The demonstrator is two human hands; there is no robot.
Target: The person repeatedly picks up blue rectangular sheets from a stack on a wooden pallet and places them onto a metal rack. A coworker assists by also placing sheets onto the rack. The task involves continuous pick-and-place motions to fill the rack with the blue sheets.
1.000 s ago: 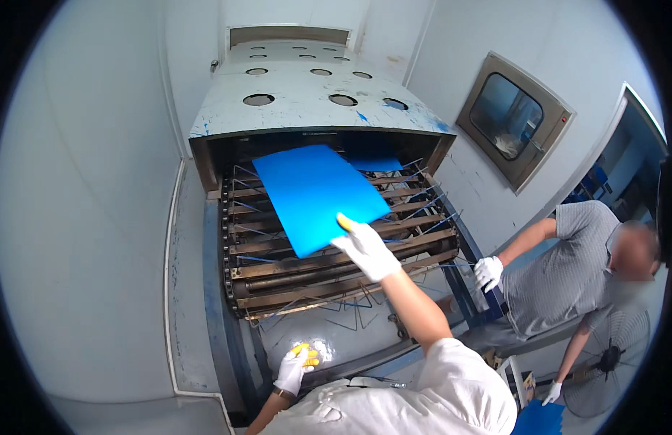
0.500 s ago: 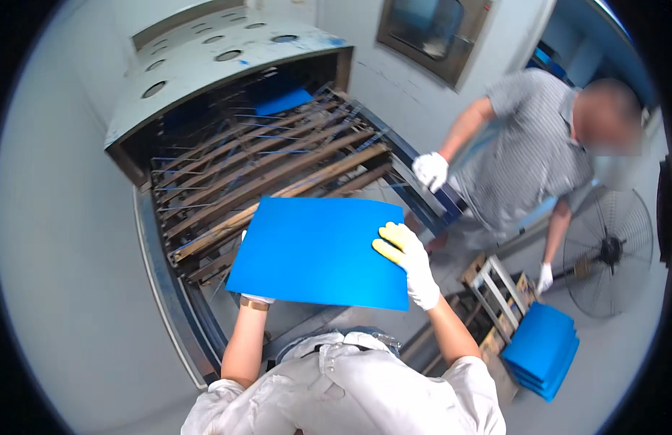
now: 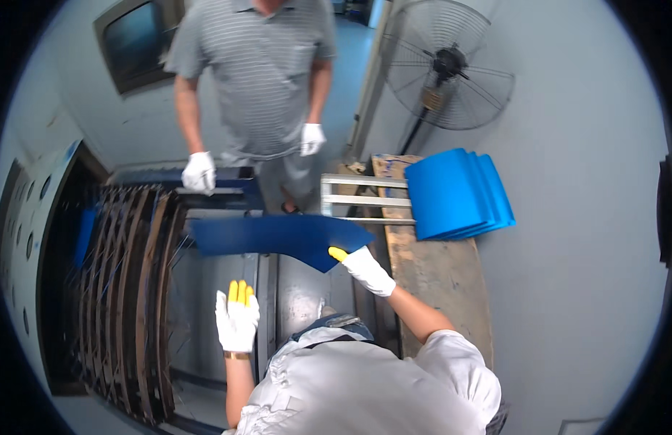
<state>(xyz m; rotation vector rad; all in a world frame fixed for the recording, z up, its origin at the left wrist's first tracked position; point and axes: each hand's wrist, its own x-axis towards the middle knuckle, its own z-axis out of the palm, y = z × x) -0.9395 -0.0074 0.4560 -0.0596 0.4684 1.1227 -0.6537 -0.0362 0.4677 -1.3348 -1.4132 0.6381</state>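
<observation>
A thin, flexible blue sheet (image 3: 278, 235) stretches out in front of me, tilted and bending near its right end. My right hand (image 3: 368, 270), in a white glove with yellow fingertips, grips that right end, its thumb over the edge. Below the sheet's left part, my left hand (image 3: 238, 319) is held up with its fingers stretched out and nothing in it; it wears the same kind of glove. To the right, a stack of blue sheets (image 3: 452, 196) lies on a metal frame (image 3: 368, 199) over a worn wooden bench (image 3: 444, 283).
A co-worker (image 3: 260, 80) in a grey striped shirt and white gloves stands opposite. At left is a slatted conveyor (image 3: 133, 290) leading into a perforated housing (image 3: 35, 254) with another blue piece (image 3: 84, 235) inside. A caged fan (image 3: 449, 65) stands behind the bench.
My view has swung right, toward the bench and stack. My left hand has let go of the blue sheet; my right hand still holds it, now tilted and bent.
</observation>
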